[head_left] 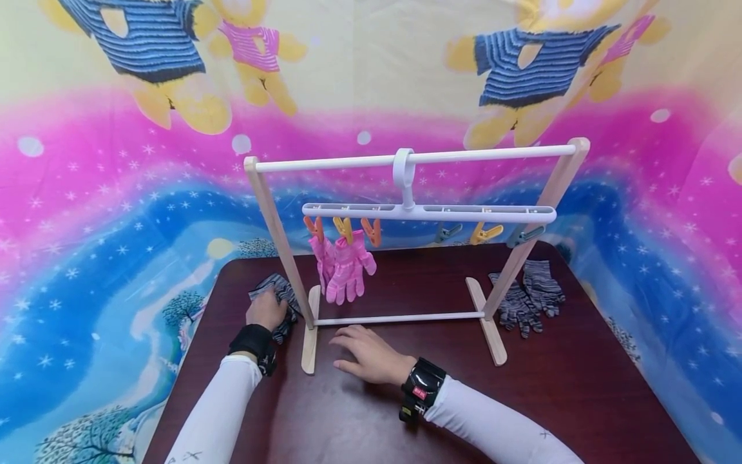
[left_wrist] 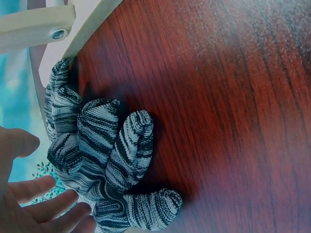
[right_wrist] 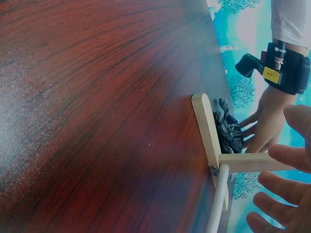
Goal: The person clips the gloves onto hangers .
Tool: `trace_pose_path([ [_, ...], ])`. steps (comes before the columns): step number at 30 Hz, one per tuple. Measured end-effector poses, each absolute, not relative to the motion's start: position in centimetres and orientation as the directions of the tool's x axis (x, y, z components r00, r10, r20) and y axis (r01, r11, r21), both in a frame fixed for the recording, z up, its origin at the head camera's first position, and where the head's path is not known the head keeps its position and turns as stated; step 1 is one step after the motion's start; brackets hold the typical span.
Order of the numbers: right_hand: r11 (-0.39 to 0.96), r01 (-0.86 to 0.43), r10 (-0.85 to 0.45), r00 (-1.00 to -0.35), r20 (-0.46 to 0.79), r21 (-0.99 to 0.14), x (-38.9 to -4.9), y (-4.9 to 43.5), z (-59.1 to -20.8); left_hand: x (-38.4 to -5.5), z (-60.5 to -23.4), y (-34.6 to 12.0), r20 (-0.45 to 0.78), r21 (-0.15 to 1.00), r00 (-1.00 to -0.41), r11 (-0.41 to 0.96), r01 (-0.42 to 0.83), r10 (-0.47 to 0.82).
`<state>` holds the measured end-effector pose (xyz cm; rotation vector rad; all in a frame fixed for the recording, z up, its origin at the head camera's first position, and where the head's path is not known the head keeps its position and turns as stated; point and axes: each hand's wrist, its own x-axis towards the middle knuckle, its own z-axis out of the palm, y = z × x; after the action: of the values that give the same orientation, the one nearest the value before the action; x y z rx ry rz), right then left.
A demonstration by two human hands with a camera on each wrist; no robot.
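My left hand (head_left: 268,310) is at the grey-and-black striped knit gloves (head_left: 281,290) left of the wooden stand. In the left wrist view the thumb and fingers are apart, with the fingertips at the edge of a striped glove (left_wrist: 107,160); whether they touch it I cannot tell. My right hand (head_left: 371,354) hovers by the stand's lower bar, fingers loosely extended, holding nothing. A pair of pink gloves (head_left: 346,267) hangs from an orange clip (head_left: 313,228) and a yellow clip (head_left: 343,229) on the white hanger (head_left: 429,211).
The hanger hooks over the top rod (head_left: 330,162) of the wooden stand (head_left: 556,177). Its other clips, such as the right yellow one (head_left: 485,233), hold nothing. More striped gloves (head_left: 527,296) lie by the stand's right leg on the dark red table (head_left: 406,277). A printed curtain surrounds it.
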<state>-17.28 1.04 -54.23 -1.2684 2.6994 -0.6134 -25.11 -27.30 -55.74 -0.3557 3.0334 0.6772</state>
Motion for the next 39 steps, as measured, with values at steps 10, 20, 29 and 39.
trace_pose_path([
  [10,0.576,-0.717,-0.755,-0.651,0.079,-0.393,-17.3,1.2,-54.2,-25.3,-56.1,-27.3,-0.040,0.440,-0.976,0.873,-0.210,-0.215],
  [20,0.574,-0.727,-0.760,-0.644,0.085,-0.377,-17.4,1.1,-54.0,-25.7,-57.1,-27.7,-0.023,0.470,-0.961,0.845,-0.253,-0.274],
  [29,0.576,-0.723,-0.758,-0.647,0.082,-0.382,-17.3,1.0,-53.8,-25.7,-57.4,-28.2,0.005,0.491,-0.955,0.833,-0.256,-0.297],
  [39,0.577,-0.711,-0.758,-0.650,0.062,-0.403,-17.4,1.1,-54.1,-25.5,-57.8,-28.9,0.068,0.526,-0.950,0.820,-0.226,-0.306],
])
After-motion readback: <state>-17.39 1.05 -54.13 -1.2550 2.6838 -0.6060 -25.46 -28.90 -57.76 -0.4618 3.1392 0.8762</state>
